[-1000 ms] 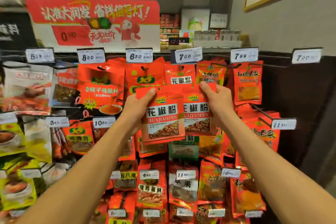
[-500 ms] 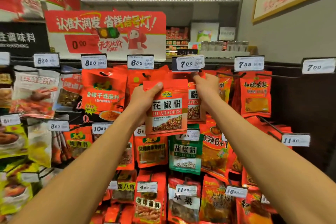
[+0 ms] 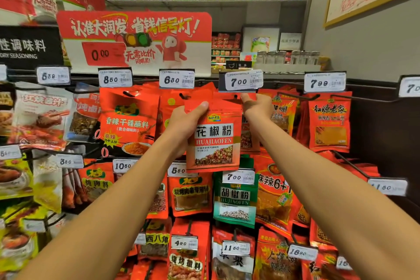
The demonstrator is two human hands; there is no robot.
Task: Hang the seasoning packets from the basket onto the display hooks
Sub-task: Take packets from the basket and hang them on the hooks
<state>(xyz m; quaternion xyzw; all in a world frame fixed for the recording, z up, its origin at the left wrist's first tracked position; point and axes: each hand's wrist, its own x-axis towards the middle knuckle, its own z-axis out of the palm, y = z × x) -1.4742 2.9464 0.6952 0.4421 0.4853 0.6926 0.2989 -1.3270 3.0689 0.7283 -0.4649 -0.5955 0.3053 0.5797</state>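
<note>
Both hands [image 3: 218, 116] gripping glossy flat red seasoning packets [image 3: 214, 136], upright

Your left hand [image 3: 181, 124] grips a red HUAJIAOFEN packet [image 3: 214, 136] at its upper left corner, thumb on the front. Your right hand [image 3: 258, 107] pinches the top of the packets behind it, just under the 7.00 price tag [image 3: 243, 80]. A green HUJIAOFEN packet [image 3: 235, 200] hangs below.
</note>
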